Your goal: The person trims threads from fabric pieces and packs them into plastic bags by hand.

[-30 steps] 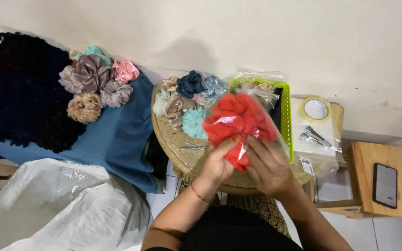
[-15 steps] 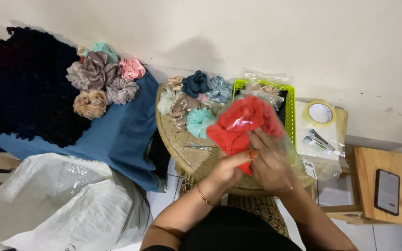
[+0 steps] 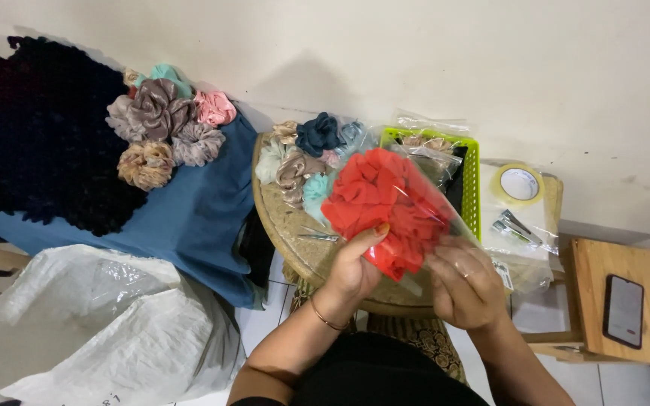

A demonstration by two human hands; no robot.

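A red fabric scrunchie inside a clear plastic bag (image 3: 387,207) is held up over a round woven tray (image 3: 283,229). My left hand (image 3: 355,263) grips the bag's lower left edge, thumb on the plastic. My right hand (image 3: 466,284) pinches the bag's lower right corner. Several loose scrunchies (image 3: 306,154) in cream, navy, teal and light blue lie on the tray behind the bag. A pair of thin metal scissors (image 3: 317,234) rests on the tray next to my left hand.
A green plastic basket (image 3: 469,177) with bagged scrunchies sits at the right. A tape roll (image 3: 519,183) and metal clips (image 3: 513,225) lie beyond it. A phone (image 3: 624,310) rests on a wooden stool. More scrunchies (image 3: 161,124) lie on blue cloth; a white sack (image 3: 107,323) lies lower left.
The bagged red scrunchie has tilted and shifted slightly right. Both hands have slid along the bag's lower edge, still holding it.
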